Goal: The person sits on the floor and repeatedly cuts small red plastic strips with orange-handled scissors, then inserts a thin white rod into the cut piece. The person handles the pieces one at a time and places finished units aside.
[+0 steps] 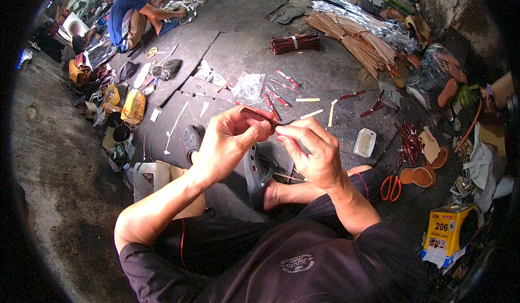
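Note:
My left hand is closed around a narrow dark brown strip, its flat end sticking out between thumb and fingers. My right hand pinches at the strip's other end, thumb against forefinger, and the two hands almost meet there. What exactly lies between the right fingertips is too small to tell. Beyond my hands on the dark floor are short red-brown strips, pale yellow strips and a crumpled clear plastic bag. Dark clogs are on the floor below my hands.
On the right lie orange-handled scissors, a white tray, a pile of red-brown strips, sandals and a yellow can. Strip bundles lie farther off. A person crouches at the far left beside scattered bags.

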A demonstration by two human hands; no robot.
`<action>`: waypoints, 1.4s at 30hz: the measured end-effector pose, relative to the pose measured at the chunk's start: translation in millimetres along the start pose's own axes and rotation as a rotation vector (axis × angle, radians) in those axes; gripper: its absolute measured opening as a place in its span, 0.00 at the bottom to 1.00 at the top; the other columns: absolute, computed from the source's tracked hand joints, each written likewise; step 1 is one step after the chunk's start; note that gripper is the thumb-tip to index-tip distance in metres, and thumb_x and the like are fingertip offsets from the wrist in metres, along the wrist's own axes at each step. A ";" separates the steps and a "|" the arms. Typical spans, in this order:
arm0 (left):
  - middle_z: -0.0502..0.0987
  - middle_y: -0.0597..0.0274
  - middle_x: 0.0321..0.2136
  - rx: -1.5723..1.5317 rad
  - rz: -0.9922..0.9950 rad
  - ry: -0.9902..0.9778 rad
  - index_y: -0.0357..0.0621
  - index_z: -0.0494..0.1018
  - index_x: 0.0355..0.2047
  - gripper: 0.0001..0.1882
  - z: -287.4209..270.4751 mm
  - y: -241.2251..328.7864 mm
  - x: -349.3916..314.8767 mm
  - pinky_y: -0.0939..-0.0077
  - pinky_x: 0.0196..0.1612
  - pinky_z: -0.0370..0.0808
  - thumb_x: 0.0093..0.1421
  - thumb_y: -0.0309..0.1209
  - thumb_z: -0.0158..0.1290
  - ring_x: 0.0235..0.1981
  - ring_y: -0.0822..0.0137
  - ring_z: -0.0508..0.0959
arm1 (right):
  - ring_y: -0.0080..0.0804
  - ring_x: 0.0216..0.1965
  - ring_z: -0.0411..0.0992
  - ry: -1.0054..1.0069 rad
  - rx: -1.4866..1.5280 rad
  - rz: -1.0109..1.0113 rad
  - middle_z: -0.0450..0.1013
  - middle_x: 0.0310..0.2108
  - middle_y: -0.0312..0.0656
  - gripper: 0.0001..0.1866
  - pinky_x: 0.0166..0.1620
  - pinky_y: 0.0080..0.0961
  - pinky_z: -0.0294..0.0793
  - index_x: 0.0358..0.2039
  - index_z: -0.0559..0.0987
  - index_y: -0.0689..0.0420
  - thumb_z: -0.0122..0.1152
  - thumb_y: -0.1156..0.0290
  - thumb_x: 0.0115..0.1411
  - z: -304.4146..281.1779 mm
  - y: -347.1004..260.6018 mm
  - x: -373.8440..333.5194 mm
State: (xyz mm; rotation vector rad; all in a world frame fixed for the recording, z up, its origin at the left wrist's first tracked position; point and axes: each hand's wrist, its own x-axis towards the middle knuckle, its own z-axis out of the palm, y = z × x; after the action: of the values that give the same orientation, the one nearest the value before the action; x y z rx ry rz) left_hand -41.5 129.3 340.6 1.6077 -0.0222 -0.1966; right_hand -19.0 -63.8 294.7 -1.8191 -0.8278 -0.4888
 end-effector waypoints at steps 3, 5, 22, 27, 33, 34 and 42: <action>0.81 0.62 0.34 -0.016 -0.035 -0.004 0.36 0.75 0.46 0.12 1.8 0.7 0.6 0.79 0.44 0.75 0.65 0.29 0.54 0.37 0.76 0.78 | 0.40 0.29 0.75 -0.023 -0.028 -0.040 0.73 0.30 0.42 0.11 0.32 0.32 0.74 0.37 0.78 0.57 0.68 0.79 0.52 -4.0 3.1 0.0; 0.81 0.62 0.34 0.000 -0.028 -0.004 0.37 0.76 0.46 0.12 2.9 0.4 0.7 0.79 0.43 0.75 0.65 0.28 0.54 0.37 0.76 0.78 | 0.41 0.29 0.75 -0.039 -0.049 -0.046 0.73 0.30 0.42 0.10 0.32 0.32 0.74 0.36 0.78 0.57 0.67 0.78 0.52 -6.0 2.0 1.5; 0.79 0.61 0.36 -0.154 -0.075 0.001 0.37 0.74 0.43 0.10 5.6 2.0 3.2 0.74 0.47 0.77 0.63 0.29 0.55 0.39 0.72 0.79 | 0.34 0.32 0.70 -0.036 -0.029 0.133 0.70 0.30 0.39 0.08 0.34 0.31 0.69 0.31 0.79 0.56 0.70 0.72 0.52 -10.9 -5.0 4.9; 0.79 0.61 0.37 -0.252 -0.143 -0.005 0.38 0.73 0.44 0.11 6.1 -2.3 4.3 0.71 0.49 0.77 0.65 0.31 0.53 0.40 0.70 0.79 | 0.31 0.33 0.71 -0.098 0.155 0.274 0.69 0.30 0.39 0.06 0.35 0.28 0.71 0.31 0.79 0.58 0.67 0.73 0.54 -17.4 -5.7 7.5; 0.78 0.61 0.38 -0.282 -0.175 -0.013 0.39 0.73 0.45 0.11 6.0 -6.5 5.0 0.70 0.49 0.77 0.66 0.32 0.52 0.40 0.69 0.79 | 0.28 0.33 0.70 -0.150 0.275 0.381 0.70 0.30 0.38 0.06 0.37 0.24 0.72 0.31 0.80 0.59 0.66 0.70 0.56 -20.5 2.0 7.1; 0.78 0.62 0.38 -0.270 -0.173 -0.020 0.40 0.73 0.45 0.11 6.1 -5.8 5.1 0.69 0.49 0.77 0.65 0.32 0.52 0.40 0.69 0.79 | 0.28 0.32 0.70 -0.159 0.275 0.380 0.70 0.29 0.38 0.07 0.37 0.24 0.71 0.31 0.80 0.59 0.66 0.69 0.56 -20.9 3.8 6.8; 0.79 0.59 0.37 -0.122 -0.074 -0.051 0.36 0.73 0.44 0.12 4.9 -0.4 6.1 0.73 0.48 0.77 0.66 0.32 0.52 0.40 0.69 0.80 | 0.26 0.32 0.68 -0.191 0.316 0.449 0.70 0.29 0.37 0.08 0.38 0.25 0.67 0.31 0.80 0.58 0.66 0.67 0.56 -23.6 4.6 7.7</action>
State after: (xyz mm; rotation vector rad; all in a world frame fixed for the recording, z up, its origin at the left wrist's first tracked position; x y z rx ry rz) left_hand -36.2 123.7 339.4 1.4830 0.0097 -0.2908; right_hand -9.3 -84.2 306.0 -1.7001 -0.5572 0.1007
